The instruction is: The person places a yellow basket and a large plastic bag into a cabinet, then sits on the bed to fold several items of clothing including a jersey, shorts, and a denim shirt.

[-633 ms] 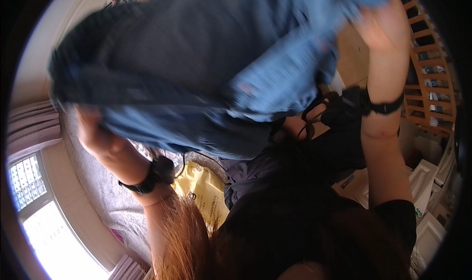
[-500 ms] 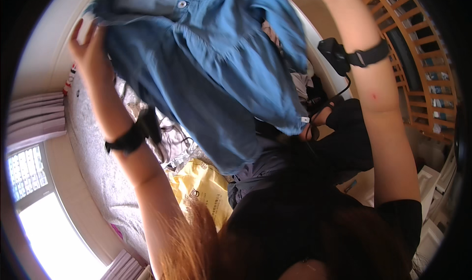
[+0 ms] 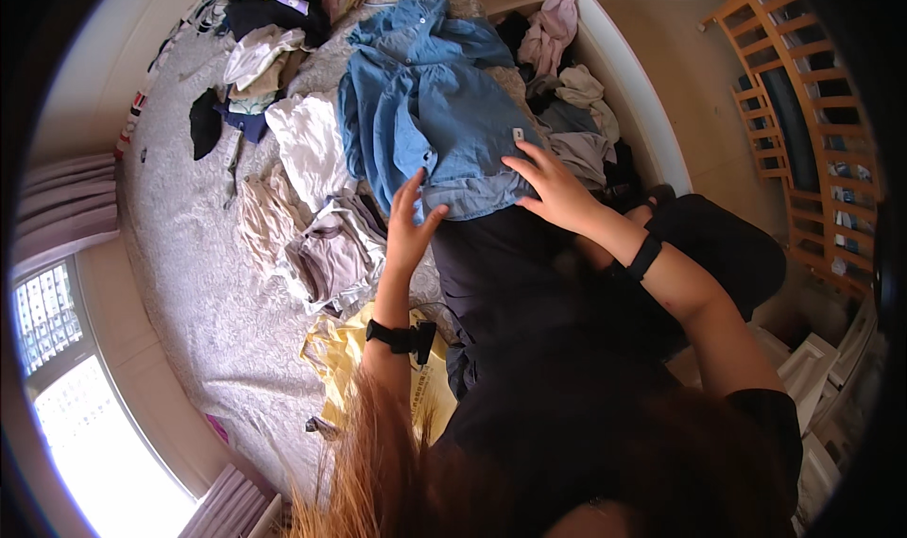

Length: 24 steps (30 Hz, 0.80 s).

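Observation:
A blue denim shirt [image 3: 425, 99] lies spread out in front of me, collar at the far end and lower hem near my lap. Part of the hem shows its lighter underside. At the hem's left part is my left hand [image 3: 410, 231], thumb and fingers apart. My right hand [image 3: 559, 196] is at the hem's right part, fingers spread over the cloth by a small white tag [image 3: 518, 135]. Neither hand grips the fabric. Left of the shirt lie a white garment [image 3: 307, 146] and a folded greyish garment [image 3: 335, 255].
A grey plush bedspread [image 3: 203, 292] covers the bed. Stacked clothes [image 3: 260, 70] lie at the far left, a yellow bag [image 3: 340, 354] by my left forearm. To the right, rumpled clothes [image 3: 576, 113] lie inside a white edge board [image 3: 642, 85]. Beyond stands a wooden slatted frame [image 3: 803, 113].
The shirt, held up by both raised hands before, now lies flat on the bed. Both hands have come down toward me to its hem and let go. The clothes behind it are now visible.

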Motion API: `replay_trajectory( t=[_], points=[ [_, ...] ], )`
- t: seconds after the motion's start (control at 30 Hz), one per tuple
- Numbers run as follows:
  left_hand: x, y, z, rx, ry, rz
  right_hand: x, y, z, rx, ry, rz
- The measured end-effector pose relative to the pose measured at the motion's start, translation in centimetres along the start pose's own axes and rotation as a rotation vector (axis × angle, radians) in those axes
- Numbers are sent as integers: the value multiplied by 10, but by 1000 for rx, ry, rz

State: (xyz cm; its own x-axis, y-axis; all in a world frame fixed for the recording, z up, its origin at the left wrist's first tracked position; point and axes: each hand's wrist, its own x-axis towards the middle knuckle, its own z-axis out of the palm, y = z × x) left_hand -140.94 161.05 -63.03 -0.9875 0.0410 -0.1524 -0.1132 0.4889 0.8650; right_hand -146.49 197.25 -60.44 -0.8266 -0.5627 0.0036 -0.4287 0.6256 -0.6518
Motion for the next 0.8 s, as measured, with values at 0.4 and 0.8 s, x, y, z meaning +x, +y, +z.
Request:
replay_trajectory(
  t=[0.4, 0.8],
  points=[
    [40, -12, -15, 284, 268, 77, 14, 22, -29, -19, -97, -189],
    [1, 83, -107, 357, 593, 228, 2, 29, -192, -34, -178, 145]
  ],
)
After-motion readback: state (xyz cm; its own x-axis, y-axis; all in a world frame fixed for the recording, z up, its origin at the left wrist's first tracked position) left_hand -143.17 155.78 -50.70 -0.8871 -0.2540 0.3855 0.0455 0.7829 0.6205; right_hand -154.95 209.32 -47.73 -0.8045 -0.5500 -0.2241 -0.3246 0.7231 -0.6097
